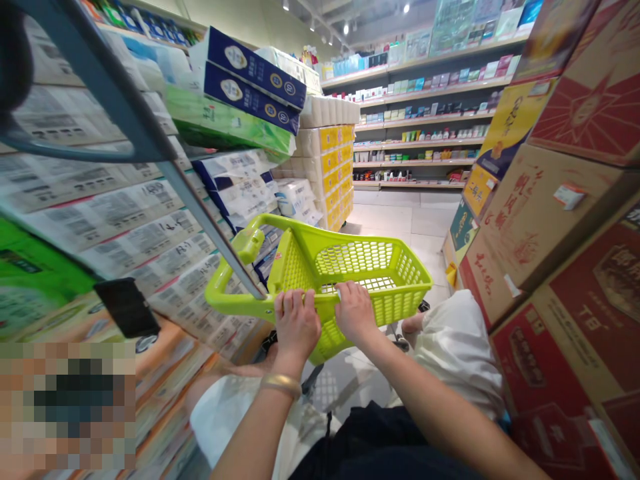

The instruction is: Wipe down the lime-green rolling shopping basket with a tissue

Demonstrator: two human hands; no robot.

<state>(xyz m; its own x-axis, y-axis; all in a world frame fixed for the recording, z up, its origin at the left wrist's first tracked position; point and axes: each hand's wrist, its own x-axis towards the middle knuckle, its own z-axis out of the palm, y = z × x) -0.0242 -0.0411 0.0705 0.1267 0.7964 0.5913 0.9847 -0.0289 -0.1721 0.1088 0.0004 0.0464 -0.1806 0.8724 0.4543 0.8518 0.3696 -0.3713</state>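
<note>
A lime-green plastic shopping cart (295, 230) with a perforated basket stands crosswise in front of me, its push handle on the left. My left hand (297, 323) is closed over the near side rim, close to the handle, with a gold bangle on that wrist. Just to its right, my right hand (354, 310) is also curled over the same rim. The fingertips of both hands are partly hidden behind the rim. A slanted metal pole (215, 227) with a grey-blue looped end meets the cart near my left hand.
Stacked tissue packs (235, 120) line the left side. A black phone-like device (127, 307) rests on orange packs near a blurred-out patch. Cardboard cartons (530, 213) rise close on the right. Shelves of small goods (420, 113) span the back, beyond a tiled floor (395, 217).
</note>
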